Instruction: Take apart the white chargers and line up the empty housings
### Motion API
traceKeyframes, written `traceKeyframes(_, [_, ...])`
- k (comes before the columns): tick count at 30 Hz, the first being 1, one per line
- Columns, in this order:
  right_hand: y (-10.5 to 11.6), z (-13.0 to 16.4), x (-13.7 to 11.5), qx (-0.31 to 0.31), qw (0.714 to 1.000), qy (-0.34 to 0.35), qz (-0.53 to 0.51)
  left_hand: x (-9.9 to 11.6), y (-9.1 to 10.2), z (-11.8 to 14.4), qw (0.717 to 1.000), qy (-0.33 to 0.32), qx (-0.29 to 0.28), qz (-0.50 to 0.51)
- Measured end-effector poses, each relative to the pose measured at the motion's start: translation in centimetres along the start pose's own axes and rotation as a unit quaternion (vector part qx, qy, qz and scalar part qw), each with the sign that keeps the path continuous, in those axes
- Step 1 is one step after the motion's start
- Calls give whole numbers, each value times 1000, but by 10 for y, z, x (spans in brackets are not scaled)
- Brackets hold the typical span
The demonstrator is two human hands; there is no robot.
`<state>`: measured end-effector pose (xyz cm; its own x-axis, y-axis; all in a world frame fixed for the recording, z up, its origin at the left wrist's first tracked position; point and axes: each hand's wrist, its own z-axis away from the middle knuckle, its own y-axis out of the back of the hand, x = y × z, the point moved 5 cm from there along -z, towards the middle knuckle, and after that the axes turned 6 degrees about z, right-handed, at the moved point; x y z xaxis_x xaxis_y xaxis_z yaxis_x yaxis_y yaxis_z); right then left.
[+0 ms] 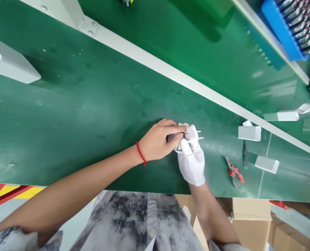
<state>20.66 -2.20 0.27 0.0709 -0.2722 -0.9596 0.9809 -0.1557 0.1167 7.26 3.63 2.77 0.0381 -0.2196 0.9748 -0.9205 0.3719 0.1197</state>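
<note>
A white plug adapter (191,132) with two metal prongs pointing right is held above the bench, in my white-gloved right hand (190,158). The glove's fingers are closed around it, partly hidden behind my other hand. My bare left hand (158,140), with a red cord at the wrist, reaches in from the left. Its thumb and index finger close on a thin red-and-dark wire (185,134) beside the plug adapter. A greyish part (172,138) under those fingers is mostly covered.
Red-handled pliers (232,171) and dark tweezers (245,154) lie to the right on the green bench (97,122). White housings (249,133) lie nearby. A white rail (165,68) crosses the bench. A blue tray (282,29) of wired parts stands at upper right, cardboard boxes (251,225) below the edge.
</note>
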Motion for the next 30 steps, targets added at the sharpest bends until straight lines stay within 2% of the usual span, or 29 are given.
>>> traceKeyframes(5, [2,-5,-5,41,999,3,-4,0,-2,2,999,-14,-9,-36])
traceKeyframes(10, [2,1,-4,-20,999,-31,-9,-3,-3,2,999,-29,8,-44])
traceKeyframes(15, [2,4,-9,-5,1000,3,20,-3,-4,3,998,-38,-3,-43])
traceKeyframes(19, [-2,0,-13,-7,1000,-13,-13,-3,-3,3,999,-31,0,-37])
traceKeyframes(27, [-6,-5,-8,62,998,19,27,-4,-4,3,999,-24,-8,-46])
traceKeyframes(30, [-5,-4,-8,16,1000,1,-12,-4,-4,3,998,-32,1,-46])
